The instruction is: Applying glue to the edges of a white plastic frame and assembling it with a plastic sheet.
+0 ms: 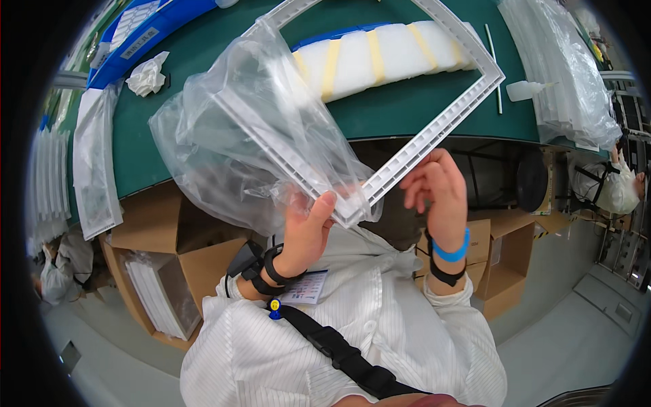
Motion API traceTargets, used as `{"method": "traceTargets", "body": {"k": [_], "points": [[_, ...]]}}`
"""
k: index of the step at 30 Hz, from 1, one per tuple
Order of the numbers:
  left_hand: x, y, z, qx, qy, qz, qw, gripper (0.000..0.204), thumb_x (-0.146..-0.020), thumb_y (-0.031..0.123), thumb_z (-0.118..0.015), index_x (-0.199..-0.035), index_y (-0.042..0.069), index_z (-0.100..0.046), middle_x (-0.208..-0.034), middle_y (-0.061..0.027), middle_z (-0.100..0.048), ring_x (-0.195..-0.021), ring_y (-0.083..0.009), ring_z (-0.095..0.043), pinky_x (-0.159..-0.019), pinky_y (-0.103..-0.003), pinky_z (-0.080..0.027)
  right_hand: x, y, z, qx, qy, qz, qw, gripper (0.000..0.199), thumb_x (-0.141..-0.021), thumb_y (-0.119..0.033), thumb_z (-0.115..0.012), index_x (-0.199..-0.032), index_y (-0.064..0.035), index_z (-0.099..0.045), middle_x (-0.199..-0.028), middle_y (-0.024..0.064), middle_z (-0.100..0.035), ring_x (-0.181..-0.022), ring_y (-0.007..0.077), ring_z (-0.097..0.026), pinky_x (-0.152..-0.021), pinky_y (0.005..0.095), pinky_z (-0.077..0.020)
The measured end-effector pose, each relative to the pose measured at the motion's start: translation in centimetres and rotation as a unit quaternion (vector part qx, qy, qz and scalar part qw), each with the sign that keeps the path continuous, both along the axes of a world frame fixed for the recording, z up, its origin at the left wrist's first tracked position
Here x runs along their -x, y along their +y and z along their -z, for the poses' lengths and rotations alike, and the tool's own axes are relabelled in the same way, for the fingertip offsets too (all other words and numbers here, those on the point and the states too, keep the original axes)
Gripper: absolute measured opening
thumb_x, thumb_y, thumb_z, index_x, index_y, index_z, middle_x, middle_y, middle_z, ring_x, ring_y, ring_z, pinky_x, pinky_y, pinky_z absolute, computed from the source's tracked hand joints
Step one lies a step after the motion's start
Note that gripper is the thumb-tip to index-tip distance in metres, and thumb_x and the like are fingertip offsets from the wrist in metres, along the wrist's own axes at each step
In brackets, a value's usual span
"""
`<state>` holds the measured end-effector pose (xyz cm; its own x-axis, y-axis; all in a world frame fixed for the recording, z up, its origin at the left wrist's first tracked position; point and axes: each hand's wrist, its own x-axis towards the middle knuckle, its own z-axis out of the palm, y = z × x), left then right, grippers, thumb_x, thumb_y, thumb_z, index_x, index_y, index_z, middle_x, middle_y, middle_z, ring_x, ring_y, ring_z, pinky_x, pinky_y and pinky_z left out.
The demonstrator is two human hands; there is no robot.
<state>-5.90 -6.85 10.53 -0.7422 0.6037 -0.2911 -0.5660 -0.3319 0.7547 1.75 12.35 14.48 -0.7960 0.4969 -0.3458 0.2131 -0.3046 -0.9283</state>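
A white plastic frame [437, 131] with a ribbed edge tilts above the table's front edge, one corner pointing toward me. My left hand [305, 234] grips it near that corner, thumb on top, through a clear plastic bag [203, 142]. The crumpled bag covers the frame's left side and hangs loosely off to the left. To the right of the near corner is my right hand [439, 193], its fingers bent and apart beside the frame's right side, holding nothing that shows.
On the green table [146, 152] behind lies a white foam bundle [356, 60] with yellow strips. A blue bin [139, 37] and crumpled tissue [147, 74] are at left; a small white bottle [525, 90] and plastic-wrapped stack [563, 74] at right. Cardboard boxes [152, 227] stand below.
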Motion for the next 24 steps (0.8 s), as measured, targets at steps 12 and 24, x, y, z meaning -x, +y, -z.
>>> {"method": "traceTargets", "body": {"k": [12,24], "points": [[-0.3,-2.4,0.9,0.021,0.038,-0.008,0.999,0.044,-0.096,0.020,-0.048,-0.132,0.000,-0.033,-0.124,-0.0170,-0.054,-0.110,-0.0277,-0.058,-0.089,-0.039,-0.050,0.8,-1.0,-0.5,0.052,0.030,0.031,0.998,0.022,-0.092,-0.016,-0.053,-0.107,-0.0005,-0.046,-0.070,0.0059,-0.060,-0.042,0.0090,-0.052,-0.033,0.0167,-0.0284],[8.4,-8.1,-2.8,0.085,0.114,-0.126,0.982,0.047,-0.093,0.011,-0.041,-0.137,-0.003,-0.036,-0.124,-0.0170,-0.055,-0.108,-0.0226,-0.058,-0.089,-0.034,-0.050,1.3,6.9,-0.8,0.007,0.082,0.001,0.997,0.032,-0.088,-0.030,-0.053,-0.103,-0.0014,-0.055,-0.064,-0.0041,-0.051,-0.039,-0.0002,-0.038,-0.033,0.0150,-0.0251]]}}
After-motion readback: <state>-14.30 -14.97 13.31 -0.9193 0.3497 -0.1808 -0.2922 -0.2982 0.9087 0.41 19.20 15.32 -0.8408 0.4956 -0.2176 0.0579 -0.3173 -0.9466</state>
